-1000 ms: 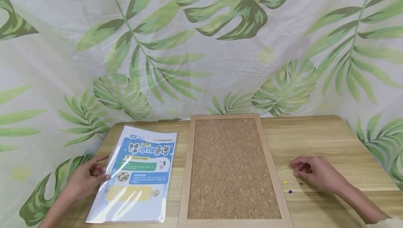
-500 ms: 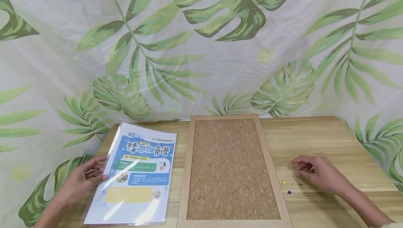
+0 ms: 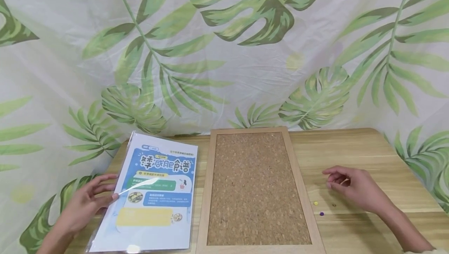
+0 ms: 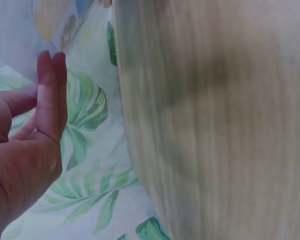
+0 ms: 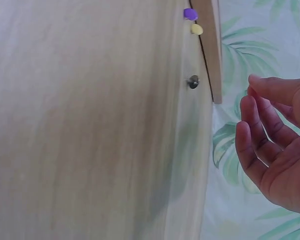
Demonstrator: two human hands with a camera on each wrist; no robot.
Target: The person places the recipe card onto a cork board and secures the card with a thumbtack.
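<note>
A printed poster in a clear plastic sleeve (image 3: 154, 236) lies left of the cork board, its left edge raised a little. My left hand (image 3: 84, 203) pinches that edge between thumb and fingers; in the left wrist view, the hand (image 4: 32, 130) is at a corner of the sheet. My right hand (image 3: 357, 187) hovers over the table's right side, fingers loosely bent, and I see nothing in it. Near it lie a yellow thumbtack (image 3: 316, 203), a purple thumbtack (image 3: 321, 214) and a metallic thumbtack (image 5: 193, 81).
The wood-framed cork board (image 3: 259, 191) stands between both hands on the wood-grain table (image 3: 336, 148). A leaf-print cloth (image 3: 245, 78) hangs behind and beside the table.
The sleeve's left edge has risen and shifted slightly left with my left hand, and glare on it has moved. My right hand has hardly moved; the thumbtacks stay put.
</note>
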